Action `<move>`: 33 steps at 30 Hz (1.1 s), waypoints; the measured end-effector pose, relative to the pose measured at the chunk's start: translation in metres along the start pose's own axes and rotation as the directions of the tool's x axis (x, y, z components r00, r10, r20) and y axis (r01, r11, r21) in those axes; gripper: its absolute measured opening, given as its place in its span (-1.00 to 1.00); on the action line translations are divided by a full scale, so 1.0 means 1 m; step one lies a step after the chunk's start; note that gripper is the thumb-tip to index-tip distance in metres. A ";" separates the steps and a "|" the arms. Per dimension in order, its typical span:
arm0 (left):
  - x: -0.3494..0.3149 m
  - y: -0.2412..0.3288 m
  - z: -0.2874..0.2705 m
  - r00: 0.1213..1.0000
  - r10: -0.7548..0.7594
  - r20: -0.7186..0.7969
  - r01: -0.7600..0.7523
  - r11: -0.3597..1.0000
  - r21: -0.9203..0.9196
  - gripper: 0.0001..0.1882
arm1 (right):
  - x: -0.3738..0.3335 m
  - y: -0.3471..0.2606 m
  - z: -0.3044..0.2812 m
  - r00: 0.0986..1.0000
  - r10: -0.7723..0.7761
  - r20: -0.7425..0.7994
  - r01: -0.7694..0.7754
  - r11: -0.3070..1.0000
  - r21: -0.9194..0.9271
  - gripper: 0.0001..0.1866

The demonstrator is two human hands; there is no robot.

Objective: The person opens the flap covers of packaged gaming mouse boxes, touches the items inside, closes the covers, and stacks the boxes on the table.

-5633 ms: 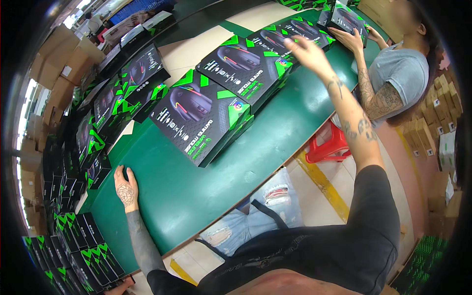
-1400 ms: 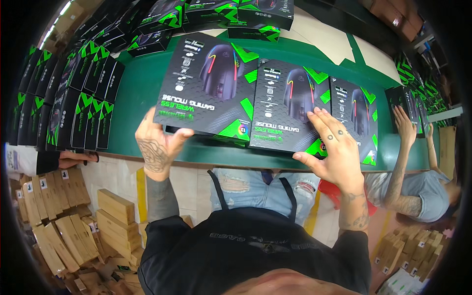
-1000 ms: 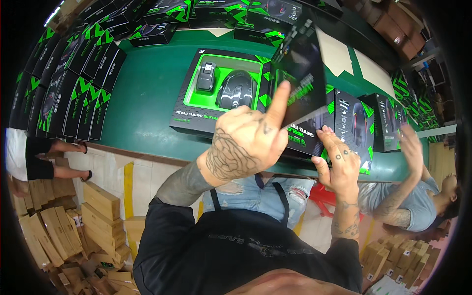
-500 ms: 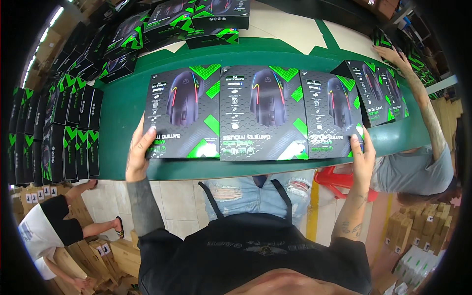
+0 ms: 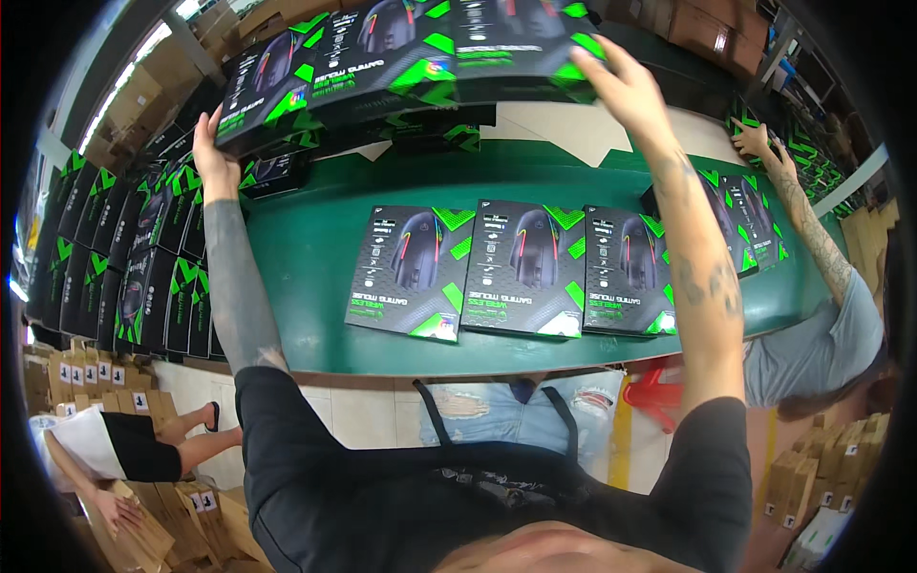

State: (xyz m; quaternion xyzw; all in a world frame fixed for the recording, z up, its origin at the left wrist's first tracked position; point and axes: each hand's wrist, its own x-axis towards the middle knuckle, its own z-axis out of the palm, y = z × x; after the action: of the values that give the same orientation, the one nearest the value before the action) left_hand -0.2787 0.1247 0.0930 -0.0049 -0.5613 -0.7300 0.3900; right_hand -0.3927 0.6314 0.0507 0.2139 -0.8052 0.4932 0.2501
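Note:
My left hand (image 5: 216, 158) and my right hand (image 5: 626, 91) press the two ends of a row of three black-and-green computer mouse boxes, squeezing it between them. The left box (image 5: 272, 81), middle box (image 5: 382, 48) and right box (image 5: 521, 48) lie side by side, picture faces up, above the far left of the table. Below them are other boxes, partly hidden, so I cannot tell whether the row touches them. Nearer me on the green table (image 5: 306, 315), three matching mouse boxes lie in a row: left (image 5: 411, 272), middle (image 5: 525, 267) and right (image 5: 630, 272), the last partly behind my right forearm.
Upright mouse boxes (image 5: 134, 277) stand stacked at the table's left. At the right, a co-worker's hands (image 5: 755, 141) reach to a pile of boxes (image 5: 812, 158); more boxes (image 5: 745, 220) lean near that arm. A red stool (image 5: 651, 396) is under the table edge. Another person (image 5: 115, 449) handles cartons at lower left.
Both hands have moved from the near table edge to the far left, carrying the row of three mouse boxes. Three similar boxes now show on the table where my hands were.

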 end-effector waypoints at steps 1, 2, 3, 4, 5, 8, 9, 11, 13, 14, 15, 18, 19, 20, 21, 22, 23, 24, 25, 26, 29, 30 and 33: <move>0.026 -0.018 -0.019 0.922 0.218 -0.319 -0.102 0.934 0.344 -0.55 | 0.005 0.000 0.016 0.997 -0.022 0.069 0.019 0.999 0.043 -0.30; 0.022 -0.031 -0.026 0.910 0.212 -0.355 -0.072 0.926 0.370 -0.56 | -0.003 0.004 0.023 0.992 -0.003 0.129 0.003 1.000 0.002 -0.33; 0.011 -0.036 -0.035 0.894 0.215 -0.394 -0.047 0.917 0.395 -0.58 | -0.013 0.003 0.028 0.982 0.010 0.188 -0.003 0.999 -0.034 -0.35; -0.011 -0.042 -0.050 0.932 0.225 -0.285 -0.043 0.848 0.527 -0.62 | -0.031 0.001 0.028 0.966 -0.075 0.247 0.095 0.993 -0.070 -0.38; -0.041 -0.046 -0.065 0.961 0.213 -0.178 -0.050 0.762 0.646 -0.65 | -0.059 -0.005 0.023 0.938 -0.158 0.309 0.197 0.975 -0.100 -0.41; -0.148 -0.044 -0.040 0.954 -0.029 0.299 -0.223 0.602 0.767 -0.66 | -0.135 -0.017 -0.030 0.773 -0.037 0.634 0.198 0.963 -0.186 -0.38; -0.183 -0.036 -0.032 0.904 -0.182 0.386 -0.198 0.621 0.758 -0.52 | -0.159 -0.021 -0.048 0.689 -0.009 0.725 0.249 0.942 -0.225 -0.33; -0.230 -0.025 -0.013 0.679 -0.332 0.655 -0.455 0.510 0.730 -0.16 | -0.197 -0.028 -0.072 0.564 0.175 0.807 0.206 0.917 -0.342 -0.22; -0.262 -0.024 0.007 0.572 -0.449 0.687 -0.547 0.415 0.727 0.03 | -0.221 -0.015 -0.075 0.592 0.165 0.789 0.229 0.904 -0.361 -0.19; -0.270 -0.028 0.011 0.579 -0.432 0.692 -0.587 0.367 0.721 0.05 | -0.229 -0.003 -0.073 0.691 0.121 0.713 0.194 0.919 -0.344 -0.18; -0.274 -0.031 0.015 0.585 -0.414 0.697 -0.625 0.316 0.713 0.08 | -0.233 0.004 -0.073 0.779 0.079 0.622 0.162 0.933 -0.321 -0.18; -0.263 -0.030 0.022 0.581 -0.403 0.707 -0.700 0.195 0.687 0.03 | -0.233 0.005 -0.068 0.794 0.060 0.605 0.218 0.900 -0.376 -0.27; -0.260 -0.029 0.026 0.567 -0.425 0.705 -0.712 0.177 0.680 0.00 | -0.236 0.007 -0.068 0.794 0.052 0.605 0.250 0.880 -0.403 -0.29; -0.259 -0.028 0.033 0.553 -0.431 0.713 -0.720 0.184 0.669 0.00 | -0.236 0.013 -0.070 0.799 0.008 0.601 0.281 0.879 -0.386 -0.30; -0.260 -0.023 0.038 0.552 -0.458 0.697 -0.735 0.127 0.666 -0.03 | -0.237 0.018 -0.071 0.797 -0.044 0.602 0.319 0.877 -0.359 -0.32; -0.261 -0.020 0.044 0.553 -0.484 0.678 -0.749 0.069 0.659 -0.07 | -0.236 0.018 -0.076 0.822 -0.024 0.568 0.261 0.903 -0.341 -0.35; -0.261 -0.019 0.053 0.550 -0.489 0.678 -0.750 0.069 0.658 -0.07 | -0.236 0.021 -0.079 0.845 -0.032 0.534 0.238 0.917 -0.321 -0.37; -0.265 -0.022 0.067 0.468 -0.447 0.762 -0.799 0.155 0.582 -0.08 | -0.239 0.018 -0.079 0.856 -0.039 0.516 0.253 0.902 -0.351 -0.42; -0.271 -0.026 0.081 0.385 -0.391 0.836 -0.837 0.234 0.495 -0.10 | -0.239 0.016 -0.079 0.865 -0.051 0.498 0.271 0.884 -0.381 -0.46; -0.279 -0.031 0.092 0.356 -0.372 0.857 -0.836 0.283 0.470 -0.12 | -0.241 0.017 -0.081 0.864 -0.052 0.501 0.275 0.882 -0.383 -0.46; -0.298 -0.050 0.121 0.337 -0.354 0.872 -0.834 0.317 0.451 -0.14 | -0.251 0.033 -0.089 0.968 -0.250 0.035 0.249 0.918 -0.308 -0.71; -0.301 -0.057 0.124 0.325 -0.345 0.880 -0.862 0.275 0.426 -0.16 | -0.249 0.034 -0.093 0.969 -0.246 0.030 0.243 0.918 -0.313 -0.71; -0.295 -0.058 0.130 0.297 -0.409 0.863 -0.898 0.189 0.398 -0.19 | -0.236 0.027 -0.116 0.887 -0.056 -0.458 -0.155 0.899 -0.409 -0.82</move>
State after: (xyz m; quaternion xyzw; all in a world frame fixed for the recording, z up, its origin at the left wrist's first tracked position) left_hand -0.1631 0.4019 -0.0373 -0.2972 -0.9517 0.0296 0.0709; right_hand -0.2010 0.7707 -0.0677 0.0089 -0.8178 0.3438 0.4615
